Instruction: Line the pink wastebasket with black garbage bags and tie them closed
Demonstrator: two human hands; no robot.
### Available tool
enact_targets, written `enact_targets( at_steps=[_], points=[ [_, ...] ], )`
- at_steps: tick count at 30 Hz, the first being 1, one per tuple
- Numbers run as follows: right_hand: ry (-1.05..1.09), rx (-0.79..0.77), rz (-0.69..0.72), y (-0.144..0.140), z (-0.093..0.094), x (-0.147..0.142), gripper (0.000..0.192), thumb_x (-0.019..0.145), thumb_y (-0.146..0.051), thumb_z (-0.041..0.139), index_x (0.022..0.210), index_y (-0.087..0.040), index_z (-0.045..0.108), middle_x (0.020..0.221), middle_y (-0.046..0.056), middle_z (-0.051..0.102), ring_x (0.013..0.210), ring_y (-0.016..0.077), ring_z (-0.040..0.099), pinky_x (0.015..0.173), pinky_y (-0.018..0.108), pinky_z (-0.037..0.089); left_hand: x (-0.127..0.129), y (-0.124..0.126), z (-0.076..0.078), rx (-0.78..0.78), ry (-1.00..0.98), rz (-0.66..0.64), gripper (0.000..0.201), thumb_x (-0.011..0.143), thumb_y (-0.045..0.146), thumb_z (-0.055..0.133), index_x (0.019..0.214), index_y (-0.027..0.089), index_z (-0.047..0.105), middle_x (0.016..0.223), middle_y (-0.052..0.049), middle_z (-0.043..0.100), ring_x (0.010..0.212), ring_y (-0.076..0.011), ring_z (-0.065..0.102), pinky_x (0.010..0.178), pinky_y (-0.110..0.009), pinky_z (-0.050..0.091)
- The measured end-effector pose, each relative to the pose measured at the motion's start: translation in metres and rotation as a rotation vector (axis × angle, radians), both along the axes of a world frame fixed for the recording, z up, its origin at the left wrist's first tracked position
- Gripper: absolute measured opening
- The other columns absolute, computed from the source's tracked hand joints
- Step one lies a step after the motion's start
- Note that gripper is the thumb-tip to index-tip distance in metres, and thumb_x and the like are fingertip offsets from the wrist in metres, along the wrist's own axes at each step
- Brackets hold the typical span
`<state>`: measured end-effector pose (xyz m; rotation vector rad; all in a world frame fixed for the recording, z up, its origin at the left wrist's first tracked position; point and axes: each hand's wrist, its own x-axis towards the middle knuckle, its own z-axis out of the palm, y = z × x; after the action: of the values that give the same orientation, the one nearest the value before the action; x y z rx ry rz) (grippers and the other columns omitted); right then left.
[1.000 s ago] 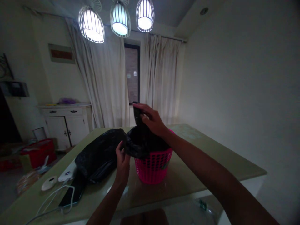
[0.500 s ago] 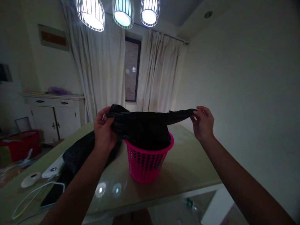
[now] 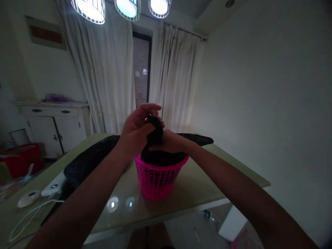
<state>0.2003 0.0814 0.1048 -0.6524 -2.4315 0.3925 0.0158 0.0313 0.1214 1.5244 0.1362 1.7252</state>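
Nearest the camera, 2 bare forearms reach forward over the glossy table [image 3: 207,180]; below its front edge the floor shows dimly, too dark to read. On the table's near left lie a white round gadget [image 3: 26,199], a white cable [image 3: 28,221] and a white box with a small light [image 3: 53,186].

In the middle of the table stands a pink basket [image 3: 158,180], upright, its wall full of small holes; a black bag [image 3: 160,157] sits inside it and rises above the rim. The left hand [image 3: 136,129] and the right hand [image 3: 168,141] meet just over the basket – the left hand is curled with its thumb and fingers pinching a gathered twist of the bag [image 3: 155,131], held upright; the right hand lies lower, touching the bag at the base of that twist, but whether its fingers close on the plastic I cannot tell, since the left hand and the bag hide them.

A second black bag [image 3: 88,160] lies flat on the table to the left of the basket, and a dark strip of plastic [image 3: 199,139] stretches out on the right behind the wrist.

Farther back stand a white cabinet [image 3: 54,128] and a red bin [image 3: 20,159] at the left; pale curtains [image 3: 109,83] frame a dark window [image 3: 141,69]; 3 lit lamps [image 3: 127,7] hang overhead.
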Motion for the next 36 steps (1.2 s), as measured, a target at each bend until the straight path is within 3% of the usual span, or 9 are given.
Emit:
enact_targets(
  at_steps=[4, 7, 10, 14, 21, 25, 29, 33, 36],
  points=[
    [0.083, -0.072, -0.206, 0.042, -0.01, -0.018, 0.034, 0.101, -0.047, 0.07, 0.101, -0.015, 0.079, 0.09, 0.006, 0.076, 0.092, 0.0255, 0.073, 0.084, 0.036, 0.054, -0.047, 0.026, -0.016, -0.003, 0.028, 0.153, 0.089, 0.061, 0.025, 0.104, 0.142, 0.032, 0.069, 0.145, -0.006, 0.07, 0.144, -0.0304, 0.062, 0.121, -0.045, 0.052],
    [0.118, -0.021, -0.227, 0.049, -0.012, -0.03, 0.036, 0.105, -0.046, 0.063, 0.096, -0.015, 0.078, 0.087, 0.006, 0.075, 0.088, 0.0223, 0.071, 0.077, 0.031, 0.051, -0.062, 0.041, -0.041, -0.109, 0.31, 0.239, 0.092, 0.065, 0.033, 0.106, 0.148, 0.027, 0.068, 0.158, -0.013, 0.064, 0.159, -0.0392, 0.046, 0.133, -0.059, 0.035],
    [-0.072, 0.106, -0.175, 0.044, -0.013, -0.043, 0.028, 0.101, -0.037, 0.065, 0.092, -0.014, 0.078, 0.089, 0.01, 0.077, 0.09, 0.0251, 0.072, 0.081, 0.033, 0.051, -0.042, 0.048, -0.058, -0.276, 0.352, 0.14, 0.07, 0.073, 0.056, 0.101, 0.13, 0.022, 0.077, 0.141, -0.016, 0.074, 0.144, -0.0405, 0.062, 0.127, -0.059, 0.045],
    [-0.228, 0.075, -0.066, 0.053, -0.016, -0.006, 0.037, 0.087, -0.052, 0.083, 0.105, -0.02, 0.081, 0.099, 0.008, 0.08, 0.088, 0.0237, 0.072, 0.078, 0.031, 0.052, -0.023, 0.053, -0.058, -0.496, -0.052, 0.018, 0.048, 0.085, 0.062, 0.09, 0.102, 0.021, 0.072, 0.107, -0.012, 0.082, 0.112, -0.0317, 0.078, 0.104, -0.049, 0.064],
    [-0.514, -0.113, -0.734, 0.075, 0.008, 0.13, 0.048, 0.095, -0.051, 0.073, 0.06, -0.018, 0.068, 0.058, 0.007, 0.062, 0.056, 0.0156, 0.055, 0.065, 0.031, 0.044, -0.032, 0.051, -0.058, -0.541, -0.152, 0.036, 0.042, 0.084, 0.048, 0.095, 0.092, 0.019, 0.066, 0.054, 0.013, 0.038, 0.043, -0.0049, 0.035, 0.052, -0.018, 0.047],
    [-0.198, -0.27, -0.45, 0.055, 0.025, 0.137, 0.047, 0.106, -0.052, 0.052, 0.098, -0.014, 0.078, 0.094, 0.013, 0.077, 0.079, 0.0187, 0.067, 0.078, 0.032, 0.053, -0.02, 0.051, -0.059, -0.512, -0.074, 0.086, 0.039, 0.087, 0.049, 0.09, 0.088, 0.017, 0.066, 0.054, 0.013, 0.036, 0.042, -0.0043, 0.028, 0.049, -0.019, 0.043],
    [-0.033, -0.455, -0.356, 0.044, 0.019, 0.129, 0.074, 0.085, -0.061, 0.082, 0.146, -0.021, 0.067, 0.142, 0.016, 0.068, 0.109, 0.0245, 0.071, 0.091, 0.037, 0.058, -0.018, 0.054, -0.061, -0.509, -0.1, 0.128, 0.038, 0.087, 0.049, 0.088, 0.088, 0.018, 0.066, 0.055, 0.012, 0.037, 0.044, -0.0048, 0.028, 0.052, -0.02, 0.045],
    [-0.212, -0.332, -0.362, 0.046, 0.011, 0.123, 0.041, 0.073, -0.038, 0.089, 0.106, -0.014, 0.082, 0.092, 0.009, 0.075, 0.079, 0.0194, 0.065, 0.076, 0.034, 0.052, -0.025, 0.052, -0.062, -0.536, -0.07, 0.121, 0.052, 0.072, 0.053, 0.098, 0.091, 0.018, 0.066, 0.058, 0.012, 0.039, 0.048, -0.0055, 0.032, 0.054, -0.021, 0.044],
    [0.21, -0.194, -0.25, 0.05, 0.016, 0.121, 0.027, 0.087, -0.039, 0.075, 0.099, -0.016, 0.081, 0.084, 0.006, 0.074, 0.078, 0.0174, 0.064, 0.079, 0.033, 0.052, -0.029, 0.048, -0.06, -0.533, -0.016, 0.114, 0.067, 0.063, 0.062, 0.102, 0.098, 0.016, 0.067, 0.064, 0.011, 0.043, 0.053, -0.006, 0.036, 0.053, -0.019, 0.04]
  ],
)
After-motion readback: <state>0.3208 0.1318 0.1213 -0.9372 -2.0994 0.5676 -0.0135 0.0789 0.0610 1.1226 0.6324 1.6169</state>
